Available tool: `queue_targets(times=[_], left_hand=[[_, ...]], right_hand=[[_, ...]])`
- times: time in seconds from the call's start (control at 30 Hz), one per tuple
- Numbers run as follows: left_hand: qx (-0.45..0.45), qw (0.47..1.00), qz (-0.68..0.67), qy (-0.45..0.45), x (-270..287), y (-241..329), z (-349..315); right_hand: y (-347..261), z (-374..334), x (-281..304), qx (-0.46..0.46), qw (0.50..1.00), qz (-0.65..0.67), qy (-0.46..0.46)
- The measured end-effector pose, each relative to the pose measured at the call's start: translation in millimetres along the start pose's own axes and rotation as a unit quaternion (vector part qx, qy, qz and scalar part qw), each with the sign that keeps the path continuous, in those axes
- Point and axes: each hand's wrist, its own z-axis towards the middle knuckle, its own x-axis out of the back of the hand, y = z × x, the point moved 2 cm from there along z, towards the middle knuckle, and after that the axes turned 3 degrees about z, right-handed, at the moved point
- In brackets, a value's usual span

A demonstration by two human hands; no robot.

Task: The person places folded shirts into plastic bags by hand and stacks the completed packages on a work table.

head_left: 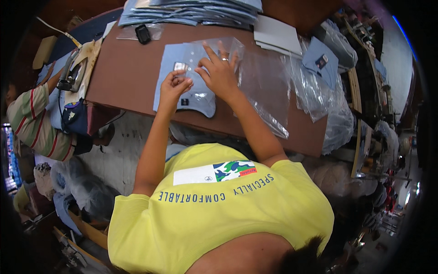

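Folded blue shirt (pixel 198 97) partly under left hand (pixel 172 91), curled, grip unclear, and empty, spread right hand (pixel 220 75).

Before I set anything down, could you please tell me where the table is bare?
The widest bare patch of the brown table lies left of the folded blue garment, toward the iron. A smaller one sits at the near right corner, beside the clear plastic bag. The back is crowded with stacked blue garments, the far right with white cards.
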Motion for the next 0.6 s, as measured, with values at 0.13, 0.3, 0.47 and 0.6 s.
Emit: queue_targets(times=[0.13, 0.3, 0.47, 0.6], left_hand=[[0.008, 1.000, 0.023, -0.011, 39.1, 7.5, 16.2], [-0.025, 0.999, 0.036, 0.021, 63.3, 34.4, 47.0], [0.012, 0.996, 0.084, 0.006, 116.5, 24.5, 89.6], [0.029, 0.990, 0.127, -0.047, 148.1, -2.2, 119.5]], right_hand=[[1.8, 12.7, -5.3, 0.014, 0.992, -0.119, -0.045], [17.1, 24.9, -13.1, -0.108, 0.988, -0.111, 0.005], [46.6, 27.1, -52.0, -0.257, 0.955, -0.061, -0.133], [88.6, 22.6, -87.5, -0.312, 0.928, -0.032, -0.203]])
